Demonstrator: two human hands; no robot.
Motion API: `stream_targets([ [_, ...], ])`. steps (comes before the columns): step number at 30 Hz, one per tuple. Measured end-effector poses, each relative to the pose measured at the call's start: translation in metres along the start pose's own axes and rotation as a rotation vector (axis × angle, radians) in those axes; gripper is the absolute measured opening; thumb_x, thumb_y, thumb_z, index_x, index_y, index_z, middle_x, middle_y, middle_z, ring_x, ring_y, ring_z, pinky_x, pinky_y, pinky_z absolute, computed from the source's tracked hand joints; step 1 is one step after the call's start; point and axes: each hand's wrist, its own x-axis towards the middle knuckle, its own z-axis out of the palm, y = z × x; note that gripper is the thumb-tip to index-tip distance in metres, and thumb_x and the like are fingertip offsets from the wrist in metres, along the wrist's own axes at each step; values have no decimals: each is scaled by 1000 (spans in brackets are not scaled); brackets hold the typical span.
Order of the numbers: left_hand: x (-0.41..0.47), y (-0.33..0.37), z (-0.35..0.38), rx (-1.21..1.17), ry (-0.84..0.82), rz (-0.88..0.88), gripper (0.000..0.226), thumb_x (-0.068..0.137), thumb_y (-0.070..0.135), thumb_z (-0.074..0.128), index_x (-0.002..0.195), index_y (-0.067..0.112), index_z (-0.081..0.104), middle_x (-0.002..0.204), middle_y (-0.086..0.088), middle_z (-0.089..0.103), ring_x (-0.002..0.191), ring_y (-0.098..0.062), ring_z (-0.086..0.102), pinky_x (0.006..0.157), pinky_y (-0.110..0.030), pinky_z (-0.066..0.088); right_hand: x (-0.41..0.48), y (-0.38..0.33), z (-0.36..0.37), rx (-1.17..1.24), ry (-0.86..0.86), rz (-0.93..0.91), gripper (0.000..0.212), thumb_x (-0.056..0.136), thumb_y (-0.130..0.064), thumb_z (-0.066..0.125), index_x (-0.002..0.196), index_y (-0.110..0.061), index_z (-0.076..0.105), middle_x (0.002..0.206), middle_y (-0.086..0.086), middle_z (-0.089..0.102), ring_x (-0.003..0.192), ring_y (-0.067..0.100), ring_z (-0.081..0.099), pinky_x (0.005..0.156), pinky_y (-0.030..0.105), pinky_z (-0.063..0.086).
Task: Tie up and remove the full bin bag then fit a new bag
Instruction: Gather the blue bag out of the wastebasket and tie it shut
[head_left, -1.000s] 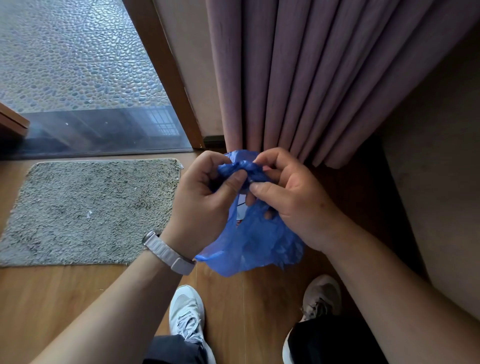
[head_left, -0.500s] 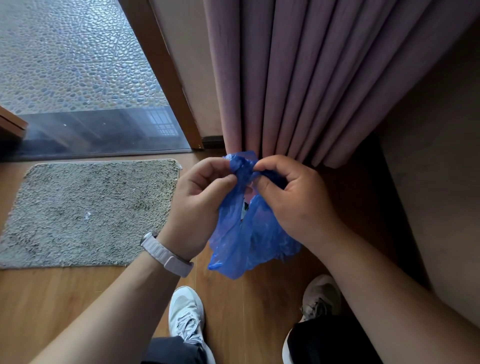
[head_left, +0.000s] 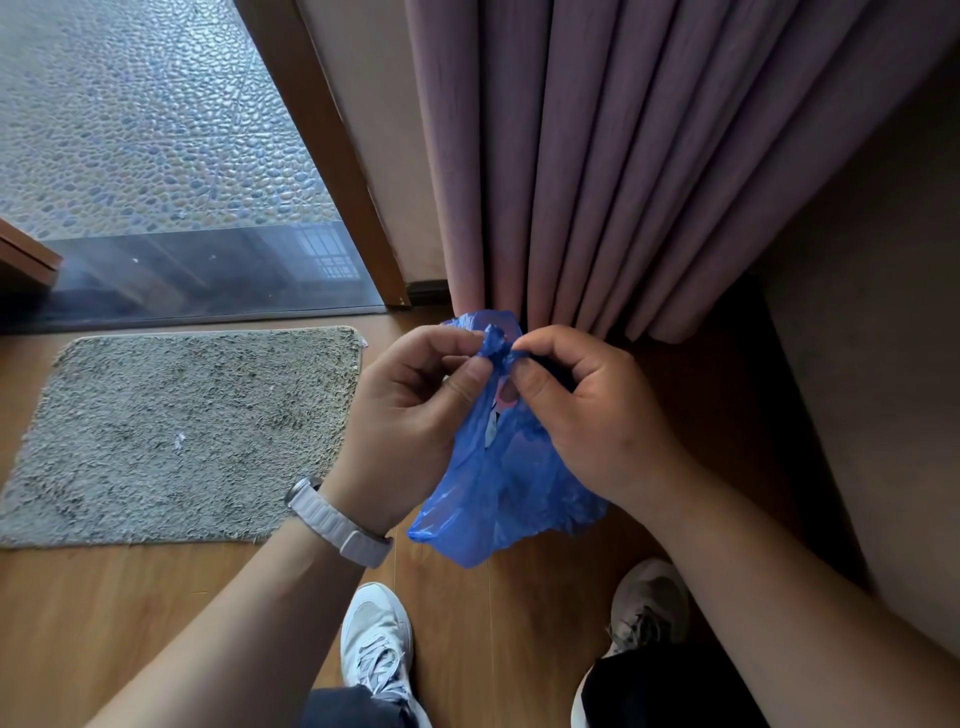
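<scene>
Blue bin bag (head_left: 498, 488) held in mid-air above the wooden floor (head_left: 130, 613), its gathered top twisted into a knot between both hands. Left hand (head_left: 410, 415), fingers curled, pinches one side of the knot; right hand (head_left: 587, 410) pinches the other. Pink curtain (head_left: 623, 156) behind; grey mat (head_left: 171, 431) at left.

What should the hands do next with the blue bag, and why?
Probably pull the pinched ends apart to tighten the knot. The left hand and right hand each pinch the bunched top of the blue bag, and a gap just below the bunch looks open.
</scene>
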Motion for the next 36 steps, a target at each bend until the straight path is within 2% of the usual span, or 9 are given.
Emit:
stream_targets([
  [4,-1,0,1,89,-10,58,11,82,2,63,87,11,68,97,-3,73,95,-20,68,84,-29,51,2,3,-1,54,-60,55,10,93,-3,56,93,-2,67,74,4,66,72,8,63,70,20,49],
  [8,1,-2,1,132,49,53,15,76,6,70,85,17,69,84,-5,72,82,-22,66,76,-34,53,3,6,1,94,-108,99,10,92,1,56,87,3,66,80,18,64,68,3,60,65,15,46],
  [12,3,-3,-2,93,3,-83,23,77,14,71,99,20,72,91,-8,72,85,-21,66,81,-38,54,3,9,0,116,-105,109,12,93,0,54,90,7,64,79,17,63,72,12,61,71,22,52],
  [17,4,-7,-4,94,27,-132,15,75,25,75,86,16,74,87,-14,70,83,-23,63,81,-45,50,3,6,3,152,-48,145,11,94,-2,53,88,-2,62,75,11,63,70,10,61,70,22,51],
  [21,2,-4,-6,-77,2,-83,18,81,26,68,89,11,74,92,-18,66,90,-32,59,84,-49,46,5,7,8,429,106,282,19,92,-9,53,78,-16,64,71,4,66,69,15,62,71,32,47],
  [25,1,-2,-6,-255,-51,-111,13,85,21,64,86,15,75,96,-7,70,100,-33,56,94,-55,40,15,6,6,819,187,394,27,91,-4,46,71,-12,62,75,9,66,71,19,62,73,32,50],
  [29,3,4,-5,-586,-153,-151,13,91,13,59,83,9,68,95,-9,71,108,-25,63,95,-38,48,18,0,-5,1064,125,394,42,91,-14,41,59,-20,68,80,5,73,80,18,70,73,29,58],
  [32,5,6,-6,-776,-170,-166,25,93,8,43,81,7,65,85,-10,70,98,-23,68,88,-31,52,17,-6,-9,1153,97,353,22,82,-17,45,69,-15,62,67,5,68,78,21,71,72,29,57],
  [36,6,11,-1,-779,-154,-193,19,91,6,45,81,9,61,73,-6,56,71,-17,57,72,-26,51,17,-12,-13,1139,34,309,6,81,-17,43,75,-14,44,54,1,47,55,17,56,78,32,55],
])
